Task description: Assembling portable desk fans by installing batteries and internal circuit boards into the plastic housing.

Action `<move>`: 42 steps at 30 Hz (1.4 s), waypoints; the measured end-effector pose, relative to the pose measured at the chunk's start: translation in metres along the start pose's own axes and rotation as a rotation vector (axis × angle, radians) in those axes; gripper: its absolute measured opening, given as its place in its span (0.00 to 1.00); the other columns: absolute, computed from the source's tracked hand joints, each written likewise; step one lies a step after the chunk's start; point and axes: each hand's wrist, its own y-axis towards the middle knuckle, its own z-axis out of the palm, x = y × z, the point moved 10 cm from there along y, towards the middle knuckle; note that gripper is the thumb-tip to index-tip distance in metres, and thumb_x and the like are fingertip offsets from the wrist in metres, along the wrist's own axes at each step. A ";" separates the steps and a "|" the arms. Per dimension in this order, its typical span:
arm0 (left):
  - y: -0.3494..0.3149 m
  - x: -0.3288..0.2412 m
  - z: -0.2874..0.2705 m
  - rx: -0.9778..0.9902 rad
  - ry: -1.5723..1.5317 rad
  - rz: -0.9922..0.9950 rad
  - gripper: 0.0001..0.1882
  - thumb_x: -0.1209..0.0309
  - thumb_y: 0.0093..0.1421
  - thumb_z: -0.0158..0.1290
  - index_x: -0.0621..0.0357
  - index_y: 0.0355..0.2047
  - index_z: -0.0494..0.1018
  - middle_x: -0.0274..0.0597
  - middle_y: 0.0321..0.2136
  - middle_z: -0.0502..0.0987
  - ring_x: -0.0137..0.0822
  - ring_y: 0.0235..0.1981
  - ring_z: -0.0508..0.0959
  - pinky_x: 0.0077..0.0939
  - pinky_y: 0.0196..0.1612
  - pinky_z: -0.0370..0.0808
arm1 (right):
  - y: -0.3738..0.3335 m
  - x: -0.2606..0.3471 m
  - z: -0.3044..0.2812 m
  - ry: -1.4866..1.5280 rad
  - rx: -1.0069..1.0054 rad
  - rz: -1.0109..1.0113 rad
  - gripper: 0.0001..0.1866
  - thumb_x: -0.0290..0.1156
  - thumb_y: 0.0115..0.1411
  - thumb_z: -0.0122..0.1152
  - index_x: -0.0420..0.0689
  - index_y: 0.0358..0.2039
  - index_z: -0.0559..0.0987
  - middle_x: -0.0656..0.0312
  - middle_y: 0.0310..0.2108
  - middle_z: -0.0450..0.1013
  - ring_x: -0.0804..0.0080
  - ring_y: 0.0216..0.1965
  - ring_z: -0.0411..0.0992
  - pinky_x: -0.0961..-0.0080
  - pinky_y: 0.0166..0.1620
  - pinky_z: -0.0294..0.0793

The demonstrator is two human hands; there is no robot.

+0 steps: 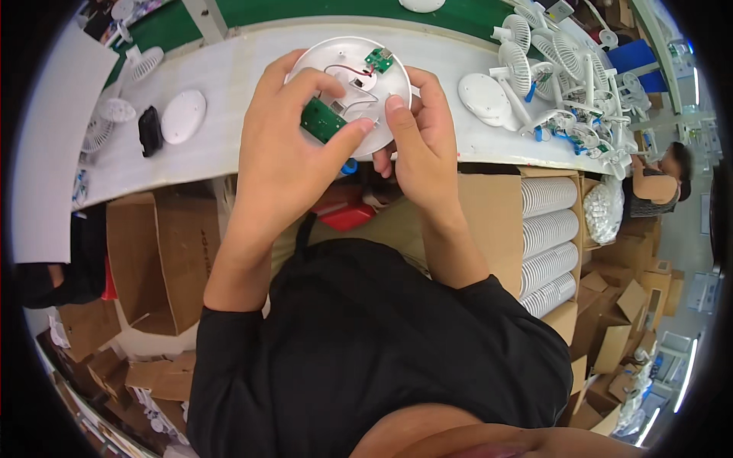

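Pale worktop (217, 145) behind; over its near edge, left grip (286, 126) and right grip (425, 141) hold a round white base (388, 82). It looks light and stiff, best held by the rim; its green circuit board (321, 120) and thin wires (365, 72) seem fragile. White fans (516, 67) crowd the right end.

Pretty busy workshop: long white tabletop (229, 91), flat green strip (290, 14) running past its far edge, pale metal post (205, 17) there, plain white panel (50, 153) far left, glowing white tube light (687, 375) lower right.
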 end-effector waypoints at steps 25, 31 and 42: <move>-0.004 0.018 0.005 -0.143 -0.386 0.068 0.08 0.76 0.52 0.54 0.60 0.33 0.71 0.49 0.46 0.75 0.45 0.43 0.73 0.30 0.48 0.70 | -0.026 0.008 -0.004 -0.177 -0.009 -0.189 0.22 0.21 0.64 0.49 0.38 0.58 0.60 0.50 0.44 0.67 0.67 0.32 0.71 0.77 0.33 0.74; -0.010 0.024 0.015 -0.132 -0.570 -0.094 0.07 0.78 0.53 0.51 0.60 0.33 0.71 0.47 0.45 0.76 0.43 0.43 0.73 0.29 0.47 0.70 | -0.021 0.075 0.032 -1.066 -0.006 -0.760 0.17 0.21 0.57 0.55 0.39 0.49 0.73 0.54 0.48 0.67 0.62 0.46 0.67 0.69 0.45 0.70; -0.013 -0.005 0.010 -0.145 -0.287 0.106 0.07 0.78 0.53 0.52 0.61 0.34 0.71 0.47 0.48 0.75 0.42 0.44 0.73 0.30 0.48 0.70 | -0.001 0.069 0.041 -0.842 0.185 -0.546 0.08 0.23 0.53 0.61 0.42 0.36 0.81 0.59 0.51 0.68 0.66 0.49 0.65 0.73 0.50 0.65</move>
